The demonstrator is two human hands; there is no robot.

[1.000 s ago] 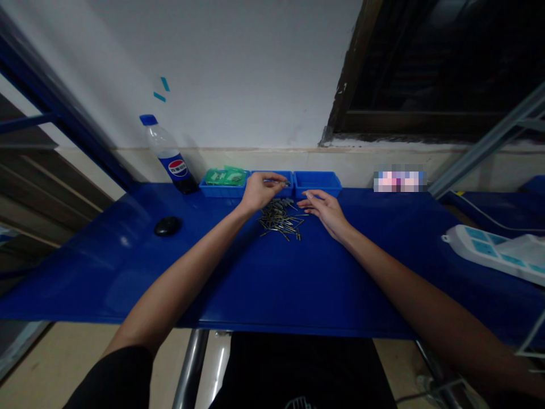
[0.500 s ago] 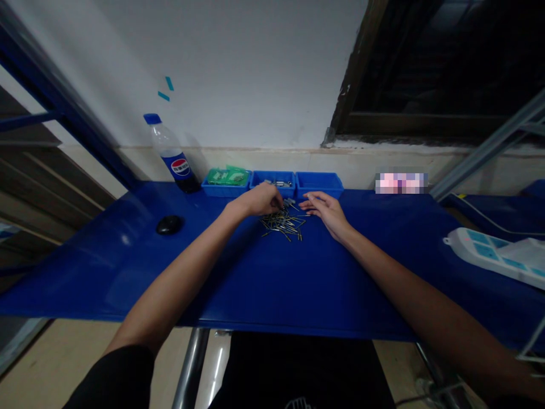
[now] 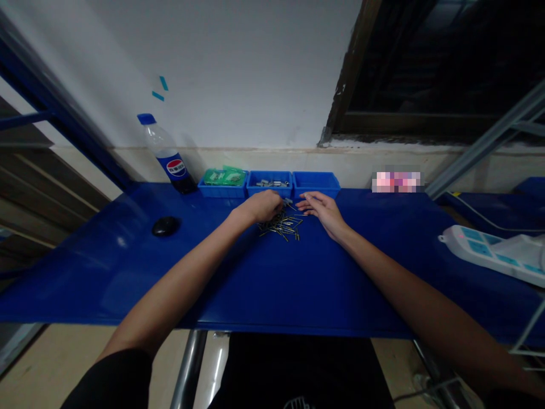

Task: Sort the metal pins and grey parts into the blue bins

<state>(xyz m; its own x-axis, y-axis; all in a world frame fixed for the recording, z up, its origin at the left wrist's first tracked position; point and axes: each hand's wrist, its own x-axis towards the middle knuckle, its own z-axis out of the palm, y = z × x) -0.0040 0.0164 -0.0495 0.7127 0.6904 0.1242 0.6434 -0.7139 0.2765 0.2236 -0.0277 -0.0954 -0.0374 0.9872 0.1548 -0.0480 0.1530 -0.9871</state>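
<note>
Head view: our left hand (image 3: 264,205) curls over the metal pins (image 3: 285,225), grip hidden; our right hand (image 3: 322,208) lies open, empty. A careless sweep could scatter them.

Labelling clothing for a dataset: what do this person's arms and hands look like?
The left hand and right hand are bare, without gloves; no watch or ring is discernible. Both forearms are uncovered. A black short sleeve covers the left upper arm.

Dim, bluish picture; soft glare on the counter (image 3: 123,241), dark window (image 3: 447,62), edges bent by the wide lens.
</note>
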